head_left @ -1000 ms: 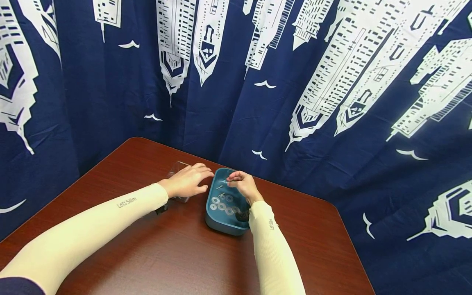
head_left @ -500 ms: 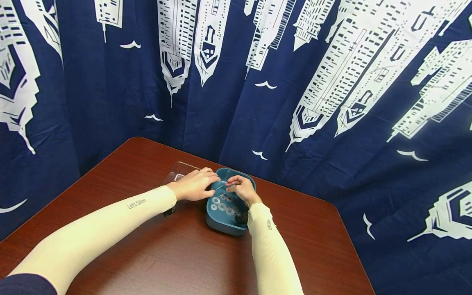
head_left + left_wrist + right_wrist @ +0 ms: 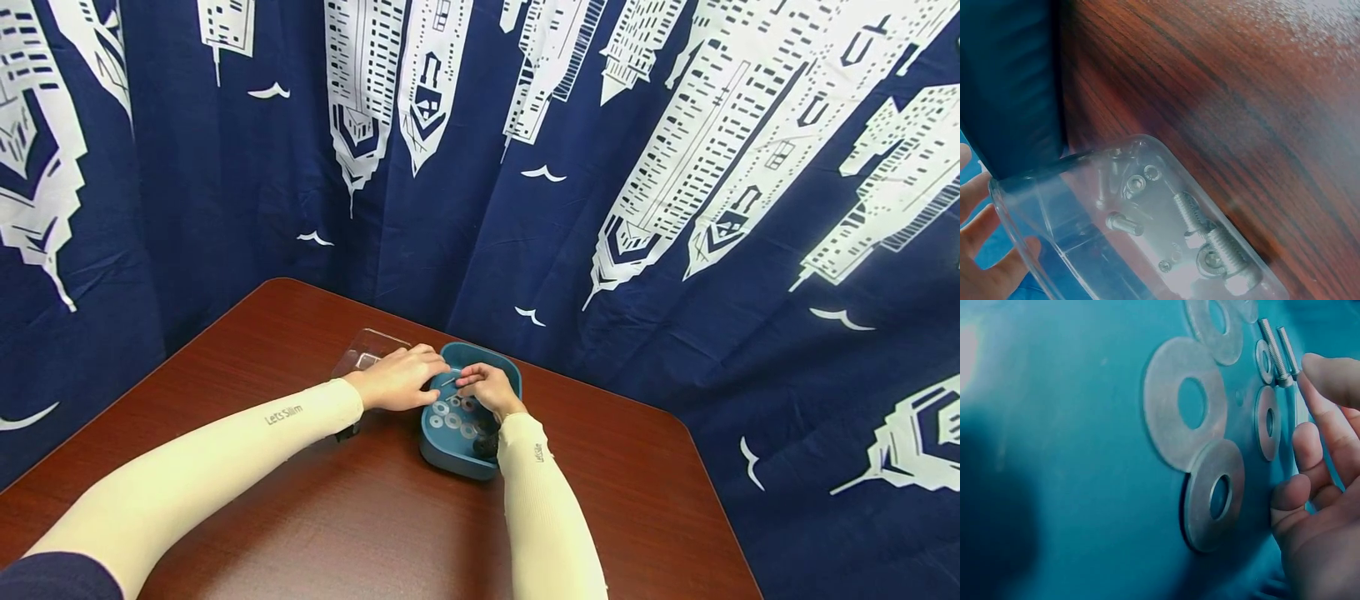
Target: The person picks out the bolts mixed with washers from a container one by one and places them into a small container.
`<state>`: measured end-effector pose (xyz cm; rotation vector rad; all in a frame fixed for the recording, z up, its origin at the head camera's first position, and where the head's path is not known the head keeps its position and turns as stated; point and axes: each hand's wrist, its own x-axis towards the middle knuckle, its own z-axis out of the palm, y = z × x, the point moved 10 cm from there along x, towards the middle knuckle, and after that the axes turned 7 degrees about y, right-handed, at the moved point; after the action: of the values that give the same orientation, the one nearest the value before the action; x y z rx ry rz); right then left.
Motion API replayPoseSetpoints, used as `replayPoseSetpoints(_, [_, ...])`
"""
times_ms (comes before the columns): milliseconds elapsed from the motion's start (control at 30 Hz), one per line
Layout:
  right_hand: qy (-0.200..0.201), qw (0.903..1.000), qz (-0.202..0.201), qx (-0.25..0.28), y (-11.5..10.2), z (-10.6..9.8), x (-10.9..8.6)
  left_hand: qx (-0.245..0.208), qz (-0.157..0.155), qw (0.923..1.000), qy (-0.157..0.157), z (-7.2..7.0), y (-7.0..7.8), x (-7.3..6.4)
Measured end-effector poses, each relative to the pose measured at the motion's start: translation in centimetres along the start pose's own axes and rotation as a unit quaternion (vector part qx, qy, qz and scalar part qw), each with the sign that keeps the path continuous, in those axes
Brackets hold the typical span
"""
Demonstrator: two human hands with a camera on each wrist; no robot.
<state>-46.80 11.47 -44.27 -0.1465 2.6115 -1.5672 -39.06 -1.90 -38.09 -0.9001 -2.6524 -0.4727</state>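
My left hand [image 3: 399, 377] reaches over the near-left rim of a blue bin [image 3: 442, 464] with its fingers extended. In the left wrist view its fingers [image 3: 977, 228] show behind the wall of a clear plastic box [image 3: 1147, 147], which holds several bolts [image 3: 1225, 250] and small screws [image 3: 1125, 224]. My right hand [image 3: 487, 388] is down inside the bin. In the right wrist view its thumb and index fingertips come together beside the head of a thin screw [image 3: 1287, 350]; whether they pinch it is unclear. A thicker screw [image 3: 1272, 350] lies alongside, near several flat washers [image 3: 1163, 403].
The bin and the clear box [image 3: 369, 354] stand side by side near the back edge of a brown wooden table [image 3: 315, 517]. Behind the table hangs a dark blue curtain [image 3: 465, 267] with white building prints.
My left hand has moved right, from above the clear box to the bin's rim, uncovering more of the box. My right hand has lowered slightly toward the screws.
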Motion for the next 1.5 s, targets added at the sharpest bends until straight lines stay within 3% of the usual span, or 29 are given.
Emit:
replayPoseSetpoints(367, [0.017,0.9994,0.028,-0.014,1.0,-0.1,-0.1,0.017,0.003,0.9998,-0.009,0.3,0.3,0.0])
replayPoseSetpoints(933, [0.021,0.9992,0.005,-0.034,0.5,0.2,0.7,0.014,0.005,0.9999,0.005,-0.4,0.2,0.4])
replayPoseSetpoints(1500, [0.016,0.9992,0.020,-0.031,0.9,0.7,0.3,0.019,0.004,0.9998,-0.008,0.0,0.2,0.1])
